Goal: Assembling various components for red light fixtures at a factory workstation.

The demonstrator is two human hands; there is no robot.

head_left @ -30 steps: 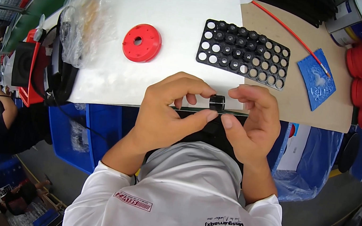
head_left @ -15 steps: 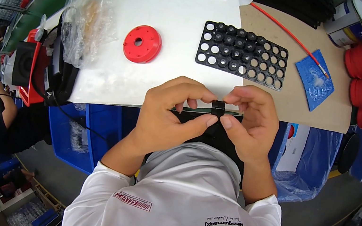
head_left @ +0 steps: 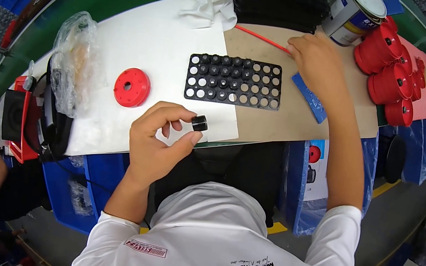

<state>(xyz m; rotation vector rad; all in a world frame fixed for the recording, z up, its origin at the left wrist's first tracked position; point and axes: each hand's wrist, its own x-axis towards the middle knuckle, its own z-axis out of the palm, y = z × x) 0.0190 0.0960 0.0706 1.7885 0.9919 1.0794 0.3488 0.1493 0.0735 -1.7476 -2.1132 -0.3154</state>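
Observation:
Between the thumb and index finger of my left hand point(head_left: 158, 138) is a small black cylindrical part point(head_left: 199, 123), held just above the table's near edge. My right hand point(head_left: 318, 60) is stretched out to the far right, its fingers closed at a thin red-handled brush point(head_left: 262, 38). The hand covers the brush's right end. A blue pad point(head_left: 310, 97) lies beneath my right wrist, partly hidden by the forearm. In the middle stands a black tray point(head_left: 274, 87) with round holes, several filled with black parts like the one I hold. A red round disc point(head_left: 132, 87) lies left of it.
Stacked black trays point(head_left: 277, 3), a metal can point(head_left: 354, 15) and red spools point(head_left: 390, 84) line the far right. A crumpled white cloth point(head_left: 211, 9) lies at the back, a clear plastic bag point(head_left: 75, 65) at left. Blue bins point(head_left: 65, 193) stand below the table edge.
My right hand has let go of the black part and moved far right to the brush. My left hand keeps the part, now tilted. The view has shifted to the right.

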